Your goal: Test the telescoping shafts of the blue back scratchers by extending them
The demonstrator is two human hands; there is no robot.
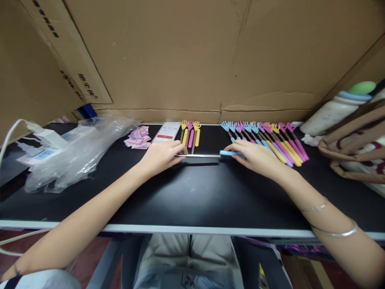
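Note:
A telescopic back scratcher lies stretched out across the black table, its thin metal rod [201,155] between my hands. My left hand [161,155] grips the rod's left end. My right hand [254,156] grips its blue handle [229,153]. Just behind my right hand lies a row of several scratchers [267,138] with blue, pink and yellow handles and small claw heads. Three more scratchers [190,135] lie side by side behind my left hand.
A phone [166,133] with a lit screen and a heap of pink cards [138,138] lie at the back left. Crumpled clear plastic bags [81,150] and a power strip [45,146] fill the left end. A bottle [337,110] and a bag [355,150] stand right. Cardboard walls [192,60] enclose the back.

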